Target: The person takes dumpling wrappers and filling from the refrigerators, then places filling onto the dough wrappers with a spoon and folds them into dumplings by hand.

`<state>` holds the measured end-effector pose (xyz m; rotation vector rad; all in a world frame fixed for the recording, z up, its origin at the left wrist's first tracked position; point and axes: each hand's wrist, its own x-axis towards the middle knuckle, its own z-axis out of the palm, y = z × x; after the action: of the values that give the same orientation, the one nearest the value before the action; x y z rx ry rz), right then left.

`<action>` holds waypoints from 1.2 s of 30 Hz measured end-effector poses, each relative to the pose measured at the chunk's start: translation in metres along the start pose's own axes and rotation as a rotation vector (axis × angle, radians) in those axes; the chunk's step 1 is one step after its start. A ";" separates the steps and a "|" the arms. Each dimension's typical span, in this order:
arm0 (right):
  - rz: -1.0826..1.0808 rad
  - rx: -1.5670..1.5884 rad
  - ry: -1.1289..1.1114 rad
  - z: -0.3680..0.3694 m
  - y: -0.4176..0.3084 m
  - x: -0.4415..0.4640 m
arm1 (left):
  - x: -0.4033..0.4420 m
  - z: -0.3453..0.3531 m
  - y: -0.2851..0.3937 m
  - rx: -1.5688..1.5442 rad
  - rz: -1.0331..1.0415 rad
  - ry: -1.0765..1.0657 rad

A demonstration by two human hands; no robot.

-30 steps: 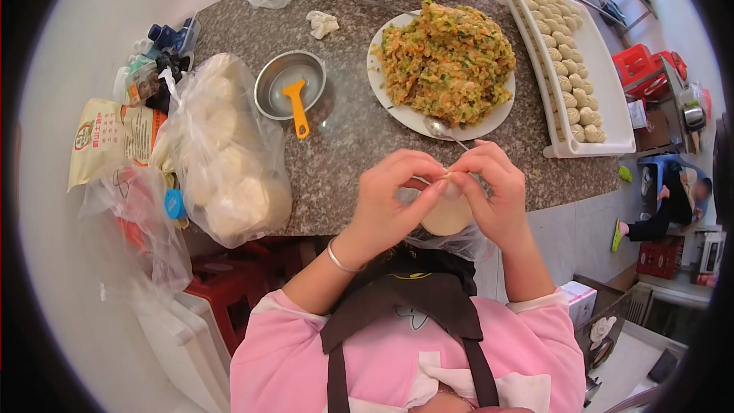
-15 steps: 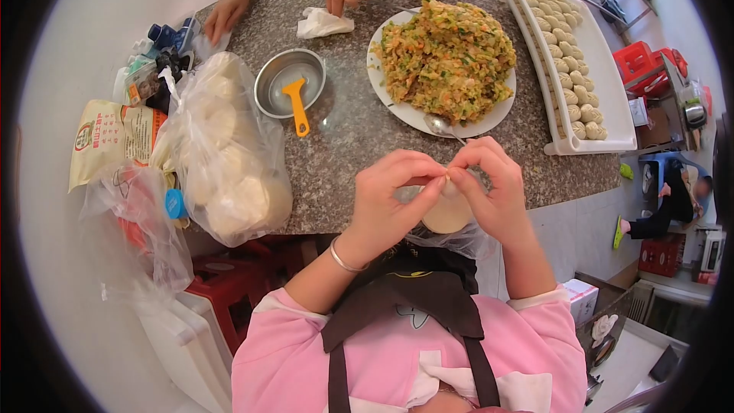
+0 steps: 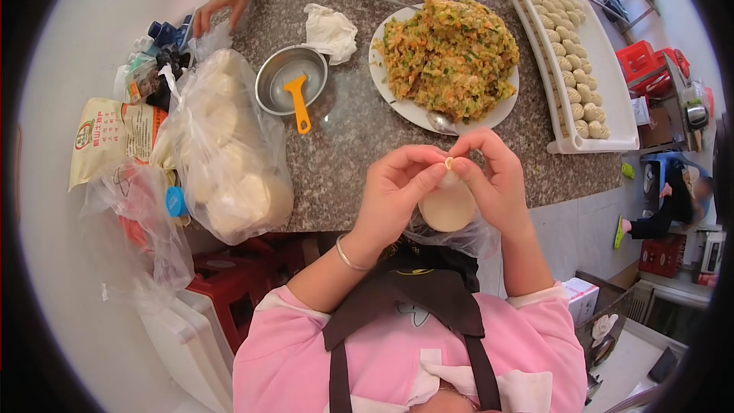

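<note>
My left hand (image 3: 394, 187) and my right hand (image 3: 493, 180) meet at the table's front edge, their fingertips pinching a small piece of pale dough (image 3: 449, 163) between them. Most of that piece is hidden by the fingers. Just below, a stack of round dough wrappers (image 3: 447, 209) lies in clear plastic. Beyond my hands stands a white plate (image 3: 417, 116) heaped with chopped orange and green filling (image 3: 451, 57). A spoon (image 3: 441, 122) rests on the plate's near rim.
A steel bowl (image 3: 267, 84) with a yellow-handled tool (image 3: 300, 111) is left of the plate, near a crumpled tissue (image 3: 331, 33). Bagged dough (image 3: 229, 160) lies further left. A white tray (image 3: 623, 118) holds pleated dumplings. Another person's hand (image 3: 222, 11) is across the table.
The other person's hands first came over the table and left the tissue near the bowl; one has since drawn back. My hands stay together, and the pinched dough now shows more.
</note>
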<state>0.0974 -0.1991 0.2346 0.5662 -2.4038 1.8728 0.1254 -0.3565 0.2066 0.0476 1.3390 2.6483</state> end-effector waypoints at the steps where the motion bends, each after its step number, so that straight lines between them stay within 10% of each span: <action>1: -0.040 -0.033 -0.011 0.000 -0.002 0.001 | 0.001 0.000 0.000 0.000 -0.002 0.000; 10: -0.132 -0.190 0.068 0.009 -0.003 -0.001 | 0.002 0.003 -0.004 0.170 0.210 0.047; 21: 0.014 0.103 0.128 0.000 0.010 0.001 | 0.009 -0.004 0.021 -0.126 -0.295 -0.141; 36: -0.012 0.143 -0.083 -0.031 0.025 0.003 | 0.013 -0.001 0.019 0.022 -0.316 -0.055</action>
<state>0.0807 -0.1650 0.2202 0.6785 -2.3217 2.0679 0.1096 -0.3666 0.2207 -0.0813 1.2428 2.3521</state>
